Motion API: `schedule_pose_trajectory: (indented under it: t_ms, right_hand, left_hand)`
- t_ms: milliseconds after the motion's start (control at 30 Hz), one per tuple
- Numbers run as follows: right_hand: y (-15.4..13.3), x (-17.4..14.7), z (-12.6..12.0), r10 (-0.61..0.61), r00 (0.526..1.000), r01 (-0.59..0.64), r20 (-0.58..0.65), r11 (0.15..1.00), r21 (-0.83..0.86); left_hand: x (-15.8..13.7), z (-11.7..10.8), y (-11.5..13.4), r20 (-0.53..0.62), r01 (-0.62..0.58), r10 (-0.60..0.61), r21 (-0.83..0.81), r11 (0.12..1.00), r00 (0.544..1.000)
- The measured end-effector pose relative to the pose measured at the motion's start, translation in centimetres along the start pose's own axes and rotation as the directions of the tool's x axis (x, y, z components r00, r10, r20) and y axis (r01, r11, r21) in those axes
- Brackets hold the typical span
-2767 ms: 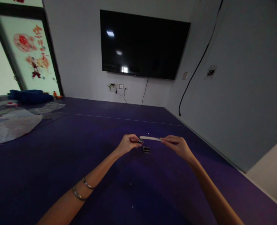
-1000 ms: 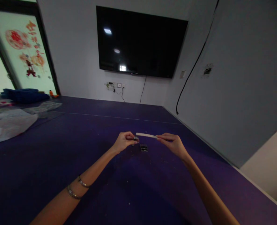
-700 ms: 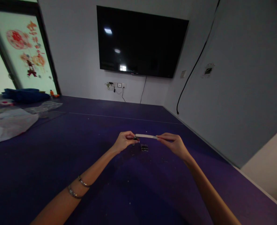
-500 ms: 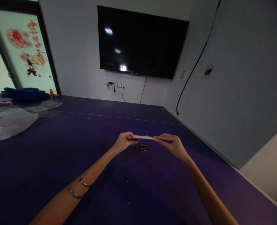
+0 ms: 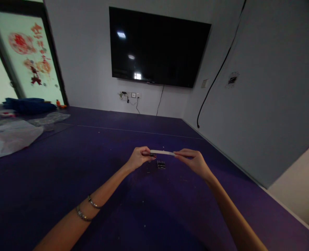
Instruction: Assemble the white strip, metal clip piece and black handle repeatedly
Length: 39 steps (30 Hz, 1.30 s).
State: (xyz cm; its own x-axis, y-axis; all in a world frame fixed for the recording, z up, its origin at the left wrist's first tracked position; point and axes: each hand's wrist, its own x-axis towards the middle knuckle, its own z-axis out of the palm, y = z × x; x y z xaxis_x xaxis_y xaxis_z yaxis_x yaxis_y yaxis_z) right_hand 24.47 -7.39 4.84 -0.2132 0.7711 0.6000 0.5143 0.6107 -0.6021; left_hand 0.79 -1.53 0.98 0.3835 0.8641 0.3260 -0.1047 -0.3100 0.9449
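Observation:
A thin white strip, possibly a flat ribbon cable, is stretched nearly level between my hands. My left hand pinches its left end, and a small dark piece shows at those fingertips, too small to make out. At the other end, the fingers of my right hand are pressed together on the strip. Just below the strip, a small dark circuit board lies on the purple surface.
Translucent plastic sheets and a dark blue cloth bundle lie at the far left. A wall-mounted television hangs ahead. A black cable dangles along the right wall. Tiny white specks dot the purple surface.
The strip has shifted very slightly to the right and looks a little straighter. Both hands keep their pinch, and the circuit board stays on the surface.

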Motion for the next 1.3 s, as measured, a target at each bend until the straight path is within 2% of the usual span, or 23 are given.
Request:
schedule_pose_trajectory:
  t_ms: [133,300,433,633,800,967,1100,1300]
  right_hand:
    - [0.03,-0.03,-0.06,0.013,0.999,-0.014,-0.038,1.0,-0.005]
    - [-0.17,-0.08,0.14,0.007,1.0,-0.007,0.001,1.0,0.014]
    - [0.2,-0.11,0.01,0.043,0.998,-0.043,-0.049,0.999,0.004]
    - [0.04,-0.16,0.28,0.037,0.999,-0.038,0.01,0.999,0.033]
    - [0.25,-0.17,0.01,0.072,0.997,-0.07,-0.037,0.997,0.041]
    - [0.04,-0.18,-0.05,0.059,0.998,-0.06,0.021,0.996,0.065]
    - [0.31,-0.24,-0.12,0.094,0.995,-0.092,-0.04,0.994,0.057]
    - [0.75,-0.25,-0.32,0.054,0.998,-0.055,0.015,0.994,0.09]
  left_hand:
    - [-0.01,0.11,0.01,-0.012,0.018,-0.019,-0.043,0.999,1.0]
    - [-0.08,0.15,0.19,-0.003,0.018,-0.018,-0.001,1.0,1.0]
    - [-0.16,0.21,0.32,-0.019,0.013,-0.014,-0.035,0.999,1.0]
    - [-0.18,0.3,0.34,0.004,0.002,-0.002,-0.028,1.0,1.0]
    - [-0.12,0.38,0.44,-0.02,-0.005,0.003,-0.06,0.998,1.0]
    - [-0.02,0.27,0.23,0.007,-0.009,0.01,-0.045,0.999,1.0]
    - [-0.02,0.14,0.17,-0.015,-0.014,0.013,-0.059,0.998,1.0]
    - [-0.03,0.18,0.29,-0.016,-0.019,0.018,-0.054,0.998,1.0]
